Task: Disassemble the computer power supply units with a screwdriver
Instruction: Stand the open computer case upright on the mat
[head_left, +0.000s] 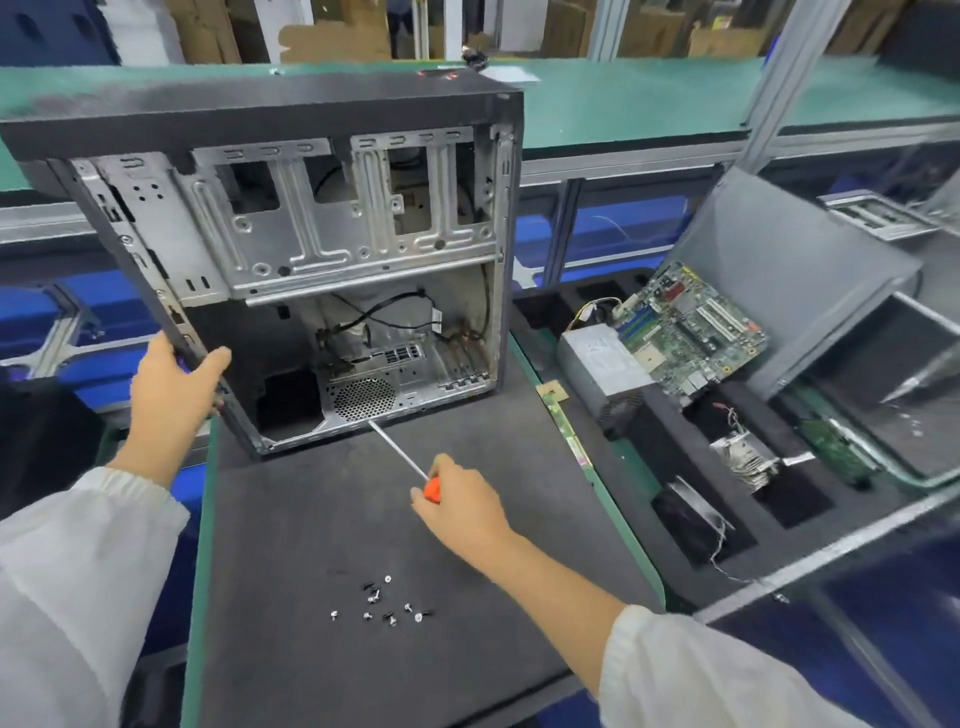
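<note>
An open black and silver computer case (291, 244) stands on the dark foam mat (322, 519), its inside facing me. My left hand (171, 384) grips the case's left front edge. My right hand (460, 501) holds a screwdriver (397, 451) by its orange handle, the shaft pointing up-left with its tip at the case's lower rim under the round fan grille. A grey power supply unit (602, 369) lies to the right in a foam tray, with a green motherboard (685, 327) leaning over it.
Several loose screws (382, 603) lie on the mat near me. The foam tray (649, 452) at right has cut-out pockets with a heatsink (745, 457) and a fan (691, 512). A grey side panel (789, 275) leans behind it. A green conveyor (623, 98) runs beyond.
</note>
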